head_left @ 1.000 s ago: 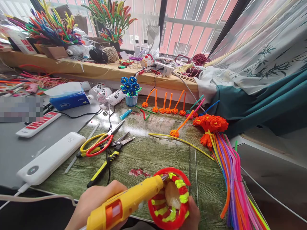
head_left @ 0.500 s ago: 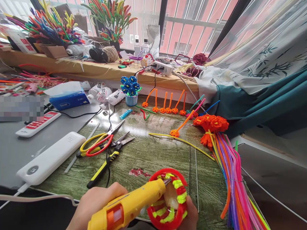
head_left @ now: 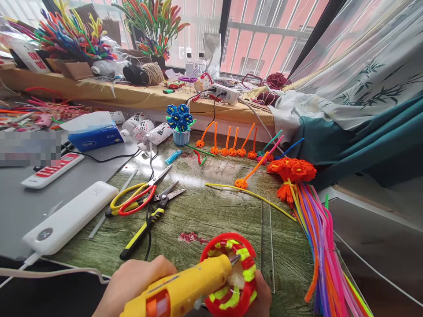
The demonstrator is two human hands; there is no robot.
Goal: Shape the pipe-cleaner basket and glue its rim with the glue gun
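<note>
Both hands bare: left hand [head_left: 137, 284], right hand [head_left: 262, 297]; no sleeves, rings visible.

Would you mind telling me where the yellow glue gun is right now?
In the head view, the yellow glue gun is at bottom centre, gripped by the left hand, nozzle inside the red and yellow basket held by the right hand.

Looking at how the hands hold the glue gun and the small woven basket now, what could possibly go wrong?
1. The glue gun nozzle sits inside the red and yellow basket, close to the right hand cupping it; hot glue might burn the fingers.
2. Glue may drip onto the green table mat.
3. The left hand works at the table edge, so the gun could slip off.
</note>
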